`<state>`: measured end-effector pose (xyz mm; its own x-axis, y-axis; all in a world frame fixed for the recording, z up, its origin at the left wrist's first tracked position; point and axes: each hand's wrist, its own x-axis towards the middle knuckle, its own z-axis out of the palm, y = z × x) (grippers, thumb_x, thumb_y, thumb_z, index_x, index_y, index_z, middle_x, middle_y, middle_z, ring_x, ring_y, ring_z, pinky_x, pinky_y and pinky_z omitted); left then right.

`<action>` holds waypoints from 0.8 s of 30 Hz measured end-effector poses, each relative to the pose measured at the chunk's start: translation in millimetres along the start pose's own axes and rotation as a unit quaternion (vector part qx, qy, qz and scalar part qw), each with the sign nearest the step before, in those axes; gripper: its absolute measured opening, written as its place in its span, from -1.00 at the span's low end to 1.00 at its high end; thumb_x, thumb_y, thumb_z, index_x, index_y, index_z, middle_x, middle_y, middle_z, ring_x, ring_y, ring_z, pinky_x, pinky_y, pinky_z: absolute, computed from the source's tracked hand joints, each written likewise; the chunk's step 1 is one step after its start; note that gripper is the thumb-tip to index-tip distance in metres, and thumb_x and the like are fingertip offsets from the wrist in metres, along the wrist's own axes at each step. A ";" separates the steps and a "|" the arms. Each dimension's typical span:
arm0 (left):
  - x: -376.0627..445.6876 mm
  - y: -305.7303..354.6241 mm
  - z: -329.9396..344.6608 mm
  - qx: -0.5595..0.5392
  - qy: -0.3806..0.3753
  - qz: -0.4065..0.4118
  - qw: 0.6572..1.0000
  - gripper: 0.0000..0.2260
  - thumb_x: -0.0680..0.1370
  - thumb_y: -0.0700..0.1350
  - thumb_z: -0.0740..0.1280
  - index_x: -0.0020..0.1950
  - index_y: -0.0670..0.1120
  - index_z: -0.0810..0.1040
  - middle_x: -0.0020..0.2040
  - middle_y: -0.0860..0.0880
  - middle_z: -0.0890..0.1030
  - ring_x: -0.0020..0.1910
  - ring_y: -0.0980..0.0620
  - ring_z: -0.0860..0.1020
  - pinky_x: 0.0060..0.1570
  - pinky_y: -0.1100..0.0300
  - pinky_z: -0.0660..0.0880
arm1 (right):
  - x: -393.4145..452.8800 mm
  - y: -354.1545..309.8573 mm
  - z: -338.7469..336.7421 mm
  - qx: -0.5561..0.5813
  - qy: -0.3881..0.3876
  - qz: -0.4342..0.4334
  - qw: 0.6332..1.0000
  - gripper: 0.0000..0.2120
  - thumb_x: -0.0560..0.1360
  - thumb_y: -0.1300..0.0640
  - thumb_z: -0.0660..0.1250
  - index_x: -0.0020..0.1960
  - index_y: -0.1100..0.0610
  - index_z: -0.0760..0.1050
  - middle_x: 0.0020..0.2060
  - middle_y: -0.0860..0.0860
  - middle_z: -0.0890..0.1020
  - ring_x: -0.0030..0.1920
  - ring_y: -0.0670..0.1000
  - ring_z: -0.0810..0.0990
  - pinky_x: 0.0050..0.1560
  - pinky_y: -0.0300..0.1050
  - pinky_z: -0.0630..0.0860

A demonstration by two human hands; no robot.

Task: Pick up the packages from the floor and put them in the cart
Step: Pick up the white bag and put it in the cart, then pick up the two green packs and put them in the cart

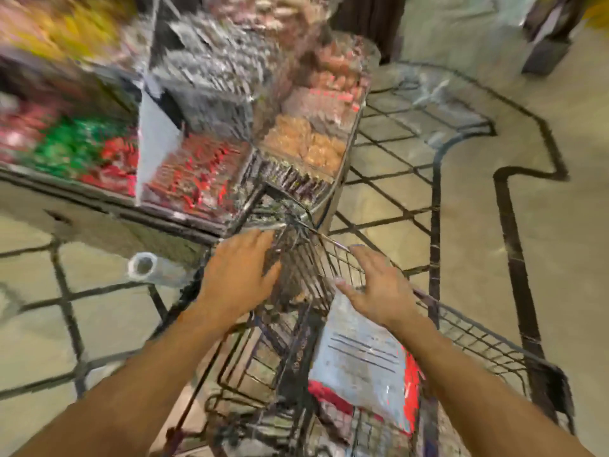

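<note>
— So where are the hands?

— Both are stretched out over the wire cart [346, 258]. The left hand [240, 268] has its fingers straight and spread, its grip apart, holding nothing, with the fingertips at the cart's front corner. Whether they touch the wire I cannot tell; the picture is smeared by motion.

— And the right one?

— The right hand [375, 285] is flat too, palm down, fingers straight, grip apart. It hangs over the cart's rim, just above the top end of a package. Touching it or not, I cannot say.

— Which package?

— A clear plastic bag [359, 364] with a white label carrying dark lines and red showing at its edge. It lies inside the cart, tilted against the right side of the basket. Something red and dark lies under it, too blurred to name.

— What is around the cart?

— A low shelf [108, 199] to the left and ahead, packed with bagged goods: red and green ones [75, 150], silver-grey ones [211, 74], and tan snacks [306, 143] nearest the cart. A white roll [143, 265] lies on the tiled floor [560, 258] just beside the left forearm. The floor is beige with dark lines across it.
</note>
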<state>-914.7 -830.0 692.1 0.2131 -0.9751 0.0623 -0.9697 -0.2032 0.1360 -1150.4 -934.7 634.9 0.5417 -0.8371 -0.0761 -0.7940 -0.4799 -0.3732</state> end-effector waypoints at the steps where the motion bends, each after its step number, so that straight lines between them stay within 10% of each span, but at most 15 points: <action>1: -7.8 -19.7 -28.4 0.031 0.034 0.007 0.999 -0.50 0.59 0.09 0.36 0.44 -0.14 0.49 0.34 -0.17 0.57 0.25 -0.24 0.58 0.21 -0.11 0.48 | 7.7 -26.5 -16.6 -0.021 0.015 -0.025 0.999 -0.17 0.58 -0.46 0.11 0.67 0.02 0.30 0.61 0.06 0.43 0.59 0.17 0.41 0.47 0.15 0.47; 13: -267.0 -302.5 -287.9 0.188 0.229 -0.222 0.929 -0.50 0.59 0.15 0.29 0.44 -0.10 0.54 0.34 -0.20 0.61 0.29 -0.24 0.57 0.28 -0.14 0.44 | 10.8 -462.4 -90.6 -0.113 0.117 -0.302 0.939 -0.30 0.66 -0.30 0.20 0.70 0.00 0.23 0.66 0.05 0.34 0.61 0.17 0.36 0.43 0.16 0.50; 24: -489.0 -480.1 -354.9 0.205 0.230 -0.479 0.822 -0.45 0.60 0.22 0.25 0.49 -0.06 0.47 0.40 -0.12 0.56 0.37 -0.20 0.50 0.33 -0.12 0.38 | -36.8 -791.1 -12.0 -0.069 0.092 -0.470 0.875 -0.28 0.63 -0.40 0.15 0.68 -0.08 0.23 0.64 0.03 0.37 0.59 0.20 0.38 0.43 0.23 0.48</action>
<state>-510.8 -224.0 947.3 0.8338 -0.2334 0.5003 -0.2701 -0.9628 0.0011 -545.5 -527.5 944.0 0.9298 -0.0768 0.3599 -0.0539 -0.9958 -0.0734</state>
